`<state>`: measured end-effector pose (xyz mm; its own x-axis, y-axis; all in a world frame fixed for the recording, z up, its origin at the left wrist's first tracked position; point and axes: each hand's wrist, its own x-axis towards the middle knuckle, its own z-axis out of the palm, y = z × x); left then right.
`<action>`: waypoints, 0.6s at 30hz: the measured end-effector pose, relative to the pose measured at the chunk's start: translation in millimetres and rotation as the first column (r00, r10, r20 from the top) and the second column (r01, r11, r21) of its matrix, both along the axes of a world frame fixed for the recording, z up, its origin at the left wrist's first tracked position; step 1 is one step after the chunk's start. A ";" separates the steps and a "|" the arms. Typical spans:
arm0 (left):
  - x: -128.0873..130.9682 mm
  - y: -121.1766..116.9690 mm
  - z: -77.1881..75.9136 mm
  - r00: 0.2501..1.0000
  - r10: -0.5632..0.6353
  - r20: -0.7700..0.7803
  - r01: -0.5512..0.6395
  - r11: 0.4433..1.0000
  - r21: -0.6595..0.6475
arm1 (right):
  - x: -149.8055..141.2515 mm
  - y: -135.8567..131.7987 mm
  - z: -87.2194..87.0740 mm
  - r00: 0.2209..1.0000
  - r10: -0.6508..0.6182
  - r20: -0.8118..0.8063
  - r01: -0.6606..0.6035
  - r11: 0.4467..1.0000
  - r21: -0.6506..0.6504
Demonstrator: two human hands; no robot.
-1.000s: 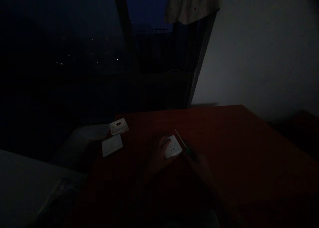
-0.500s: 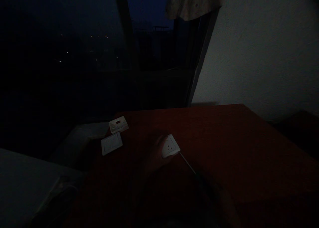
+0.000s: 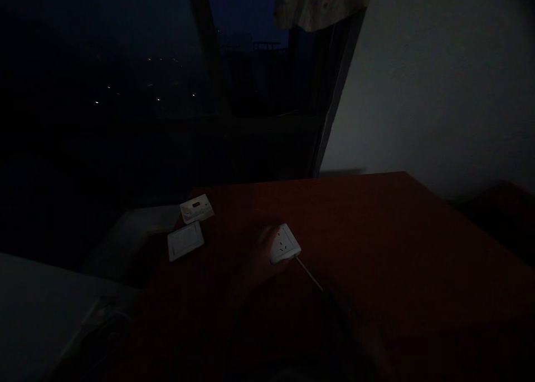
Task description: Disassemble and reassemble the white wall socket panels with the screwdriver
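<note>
A white wall socket (image 3: 286,243) with several dark slots lies tilted in my left hand (image 3: 259,256), whose fingers wrap its left side and lower edge. From the lower right, the thin metal shaft of a screwdriver (image 3: 310,274) reaches the socket's bottom right edge, with its tip at that edge. Its dark handle is in my right hand (image 3: 363,329), which is closed around it and very dim. Whether the tip sits in a slot of the casing cannot be made out in this darkness.
On the reddish-brown table (image 3: 355,215), a white switch plate (image 3: 186,241) lies to the left. Behind it is a white backing plate (image 3: 196,208) with a rectangular hole. A dark window (image 3: 251,120) and a pale wall (image 3: 426,92) stand beyond the table.
The screwdriver tip has slid slightly left along the socket's lower edge, and my right hand has shifted left with it. My left hand keeps its hold; the whole view has drifted a little.
</note>
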<state>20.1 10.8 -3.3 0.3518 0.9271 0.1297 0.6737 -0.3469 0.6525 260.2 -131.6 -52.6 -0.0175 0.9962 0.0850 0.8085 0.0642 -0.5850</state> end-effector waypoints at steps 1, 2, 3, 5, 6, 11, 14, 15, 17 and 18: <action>0.3 0.0 -0.2 1.000 0.004 0.004 -0.004 1.000 -0.002 | -0.3 -0.3 -1.6 1.000 -0.007 0.004 0.007 1.000 0.001; 0.6 -0.1 -0.6 1.000 0.006 0.008 -0.006 1.000 -0.004 | -0.8 -0.5 -2.9 1.000 -0.012 0.003 0.012 1.000 0.000; 0.9 -0.3 -0.8 1.000 0.008 0.010 -0.008 1.000 -0.001 | -1.5 -0.6 -3.7 1.000 -0.013 -0.004 0.013 1.000 -0.002; 1.6 -0.4 -1.2 1.000 0.003 0.011 -0.004 1.000 0.015 | -3.8 -1.0 -3.9 1.000 -0.021 -0.024 0.020 1.000 -0.010; 1.8 -0.4 -1.2 1.000 0.001 0.011 -0.001 1.000 0.023 | -5.2 -1.1 -3.1 0.999 -0.034 -0.039 0.033 0.999 -0.015; 0.4 1.0 0.9 1.000 0.008 0.010 -0.008 1.000 0.010 | -9.5 2.9 7.6 0.968 -0.110 -0.227 0.074 0.984 -0.163; -1.8 2.2 2.6 1.000 0.006 0.006 -0.006 1.000 0.017 | -10.8 6.7 14.7 0.934 -0.161 -0.317 0.099 0.974 -0.204; -2.4 2.5 3.0 1.000 0.003 0.009 -0.003 1.000 0.023 | -11.8 7.4 16.3 0.934 -0.170 -0.314 0.112 0.975 -0.193; -3.1 2.8 3.6 1.000 0.005 0.018 -0.006 0.999 0.034 | -14.7 7.7 17.7 0.956 -0.152 -0.253 0.114 0.981 -0.159; -3.2 2.8 4.0 1.000 0.006 0.020 -0.007 0.999 0.036 | -16.2 7.3 17.2 0.972 -0.127 -0.199 0.098 0.984 -0.148</action>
<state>16.9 13.6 0.7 0.3427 0.9239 0.1702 0.6634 -0.3663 0.6525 244.0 -124.4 -35.4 0.0993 0.9932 -0.0614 0.6662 -0.1122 -0.7373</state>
